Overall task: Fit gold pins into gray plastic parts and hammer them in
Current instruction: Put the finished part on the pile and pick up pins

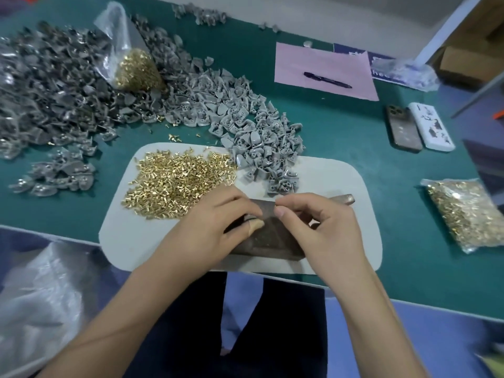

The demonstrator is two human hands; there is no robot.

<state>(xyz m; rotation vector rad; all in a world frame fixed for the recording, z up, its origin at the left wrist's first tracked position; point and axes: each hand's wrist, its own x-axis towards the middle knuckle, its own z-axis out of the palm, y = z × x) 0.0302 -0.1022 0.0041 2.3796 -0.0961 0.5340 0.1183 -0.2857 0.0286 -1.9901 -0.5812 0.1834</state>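
On the white mat (141, 241) lies a heap of gold pins (174, 181), with a heap of gray plastic parts (259, 148) behind it to the right. Over a dark metal block (272, 241) at the mat's front, my left hand (218, 222) and my right hand (313, 222) meet with curled fingers. They pinch something small between the fingertips, too hidden to name. A brown hammer handle (342, 199) pokes out behind my right hand.
A large pile of darker gray parts (54, 91) covers the left of the green table, with an open bag of gold pins (136, 69) on it. A sealed pin bag (469, 214) lies right. Two phones (420, 126), pink paper (321, 66) and a pen (327, 79) lie behind.
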